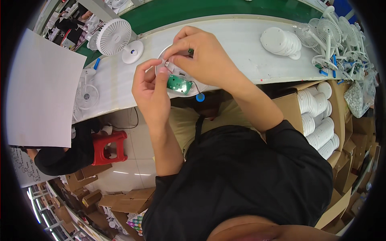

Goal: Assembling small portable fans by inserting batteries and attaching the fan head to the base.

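A round white fan base lies on the bench in front of me, partly hidden by my hands. A green circuit board sits in it at its near side. From the board a dark wire runs to a blue cylindrical battery, which hangs at the bench's front edge. My left hand is closed in a pinch at the left rim of the base. Close to its fingertips, my right hand pinches from above. A thin wire and a tiny pale part show between the fingers; what each hand grips is too small to make out.
Assembled white fans stand on the left, beside a large white sheet. On the right are stacked white discs, piled fan parts and a carton of white bases. A person sits left near a red stool.
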`<state>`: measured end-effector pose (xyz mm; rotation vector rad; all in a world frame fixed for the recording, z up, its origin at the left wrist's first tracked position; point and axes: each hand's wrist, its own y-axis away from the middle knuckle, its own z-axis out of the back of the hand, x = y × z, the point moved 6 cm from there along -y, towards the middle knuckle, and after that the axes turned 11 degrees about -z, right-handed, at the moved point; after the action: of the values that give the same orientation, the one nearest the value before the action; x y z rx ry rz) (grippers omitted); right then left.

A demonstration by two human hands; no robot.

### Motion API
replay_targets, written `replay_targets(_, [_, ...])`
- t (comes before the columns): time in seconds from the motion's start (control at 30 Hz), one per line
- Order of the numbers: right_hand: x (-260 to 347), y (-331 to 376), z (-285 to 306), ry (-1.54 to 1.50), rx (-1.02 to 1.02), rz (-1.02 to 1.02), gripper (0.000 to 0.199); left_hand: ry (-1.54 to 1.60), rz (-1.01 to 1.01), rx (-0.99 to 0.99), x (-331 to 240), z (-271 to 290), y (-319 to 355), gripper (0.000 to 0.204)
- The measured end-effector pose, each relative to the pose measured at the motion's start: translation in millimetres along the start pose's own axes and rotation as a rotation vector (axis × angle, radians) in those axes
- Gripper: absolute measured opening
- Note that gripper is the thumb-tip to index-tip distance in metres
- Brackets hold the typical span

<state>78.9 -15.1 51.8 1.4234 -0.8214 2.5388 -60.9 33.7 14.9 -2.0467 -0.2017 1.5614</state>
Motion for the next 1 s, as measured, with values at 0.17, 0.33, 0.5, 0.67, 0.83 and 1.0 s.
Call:
replay_targets(0.17, [-7,-10,3,-0.080,0.090,0.009,0.013,-0.104,-0.014,0.234,-9,-3,-10,0.005])
replay_targets(0.33, [-3,-18,8,-0.099,0.101,0.295,0.012,-0.134,-0.004,0.324,-10,-9,-18,0.003])
replay_targets(0.5, [-17,9,55,-0.154,-0.201,0.030,0.010,-0.287,-0.041,0.318,-13,-15,-16,0.003])
replay_targets(0.67, [-88,111,35,-0.963,0.186,-0.862,0.011,-0.319,-0.112,0.153,-15,-25,-3,0.005])
replay_targets(0.83, [-85,110,1,-1.344,0.077,-0.932,0.013,-0.374,-0.152,0.091,-19,-27,16,0.006])
replay_targets(1.0, [-85,85,13,-1.233,-0.220,-0.507,0.013,-0.429,-0.168,0.065,-20,-28,23,0.005])
